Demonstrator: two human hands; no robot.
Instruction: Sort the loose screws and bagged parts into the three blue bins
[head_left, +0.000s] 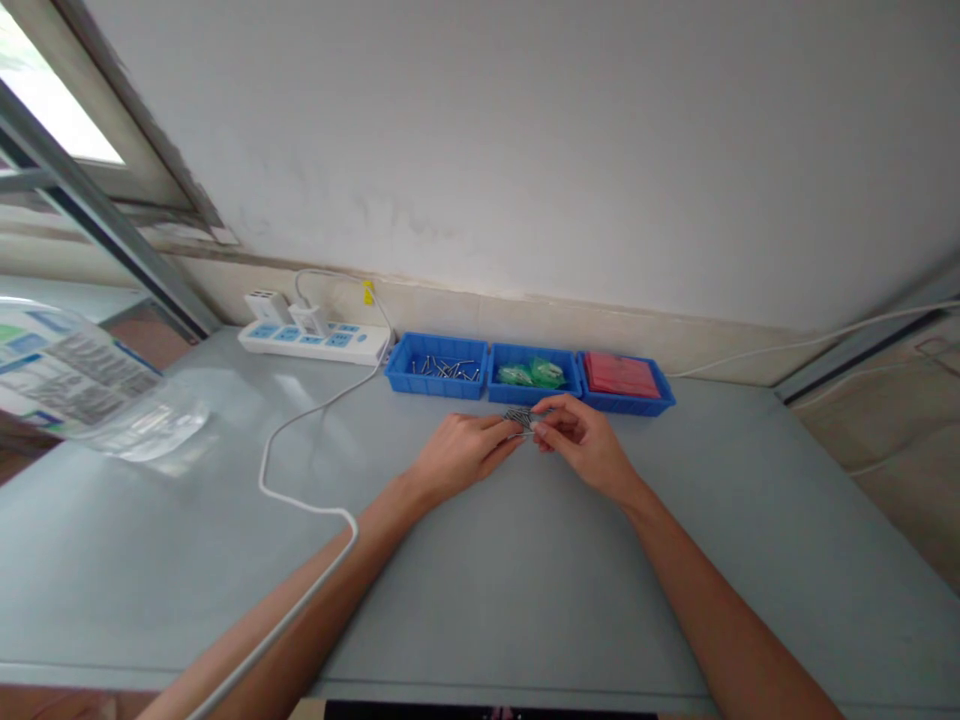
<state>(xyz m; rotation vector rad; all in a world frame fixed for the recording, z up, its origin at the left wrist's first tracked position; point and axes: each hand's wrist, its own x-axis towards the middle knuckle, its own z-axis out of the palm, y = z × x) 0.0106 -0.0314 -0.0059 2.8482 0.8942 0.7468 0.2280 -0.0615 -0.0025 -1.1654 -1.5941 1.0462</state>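
Note:
A small heap of dark metal screws (517, 414) lies on the table in front of the blue trays, right at my fingertips. My left hand (465, 452) rests low over the table, its fingers and thumb closed toward the heap's near side. A thin, shiny screw (519, 435) shows between its fingertips and reaches toward the other hand. From the right, my right hand (583, 440) pinches the end of that screw with thumb and fingers. The fingertips of both hands almost meet, and part of the screw is hidden.
Three blue trays stand along the wall: one with loose screws (448, 370), one with green-and-clear packets (546, 373), one with red packets (621, 375). Left are a white power strip (315, 340) and a large clear bottle (97, 385). A white cable (300, 508) crosses before my left forearm.

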